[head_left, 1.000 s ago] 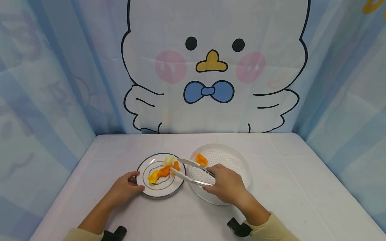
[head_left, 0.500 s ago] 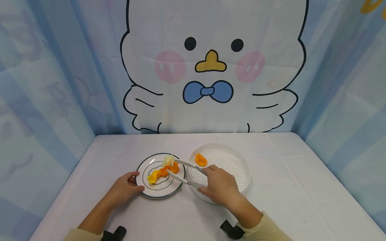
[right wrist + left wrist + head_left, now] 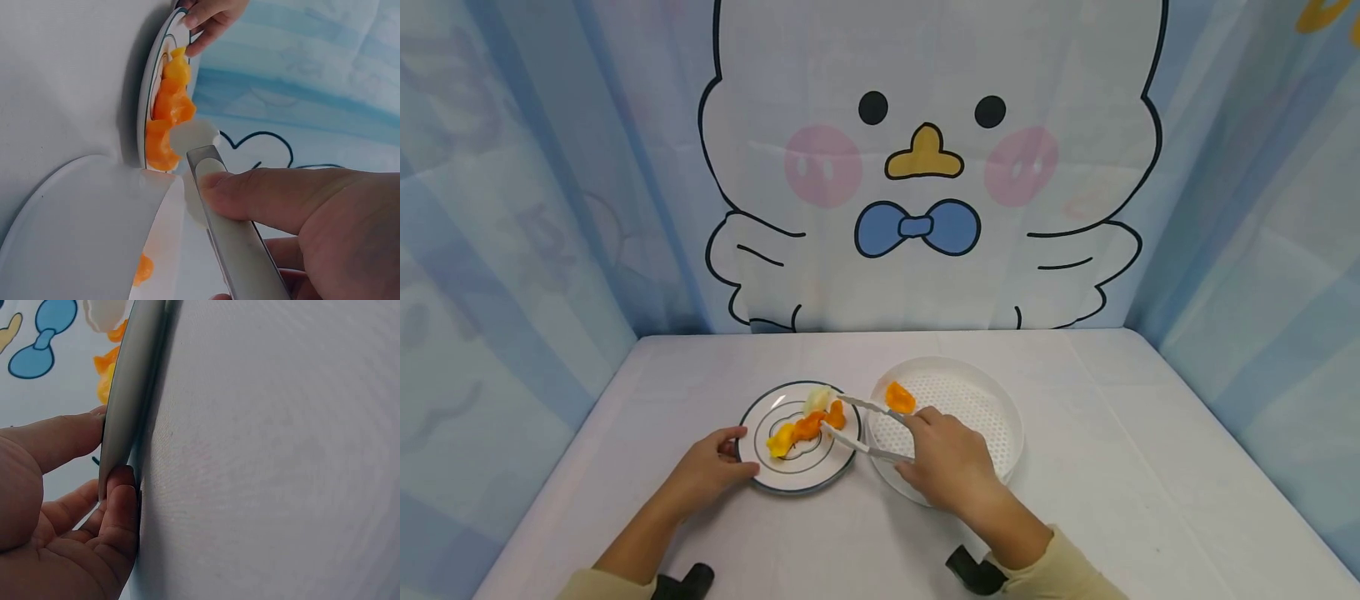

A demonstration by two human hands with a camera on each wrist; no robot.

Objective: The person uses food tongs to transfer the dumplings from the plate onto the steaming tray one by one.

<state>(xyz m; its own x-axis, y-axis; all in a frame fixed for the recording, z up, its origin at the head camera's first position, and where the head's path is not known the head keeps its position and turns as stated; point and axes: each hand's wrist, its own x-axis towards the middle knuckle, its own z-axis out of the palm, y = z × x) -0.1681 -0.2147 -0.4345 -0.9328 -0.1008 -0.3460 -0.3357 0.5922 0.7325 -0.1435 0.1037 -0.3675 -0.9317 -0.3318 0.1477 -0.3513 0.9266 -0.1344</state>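
My left hand point(image 3: 707, 468) pinches the left rim of a small striped plate point(image 3: 797, 480). In the left wrist view its thumb lies on top of the plate point(image 3: 128, 406), with curled fingers under the edge. On that plate lie a pale piece point(image 3: 817, 399), a yellow piece point(image 3: 781, 442) and two orange pieces point(image 3: 807, 426) that look like pepper. My right hand point(image 3: 955, 462) grips metal tongs point(image 3: 880, 452). Their arms are spread, with the tips over the plate's right side beside the right-hand orange piece point(image 3: 837, 414). Whether they touch it I cannot tell.
A larger white round tray point(image 3: 1000, 402) with a dimpled bottom stands to the right of the plate, partly under my right hand. One orange piece point(image 3: 900, 397) lies at its upper left. Both rest on a white-covered table point(image 3: 1120, 467), with a printed curtain point(image 3: 925, 283) behind.
My right hand has shifted slightly left with the tongs, which stay spread over the plate. My left hand and the pieces have not visibly moved.
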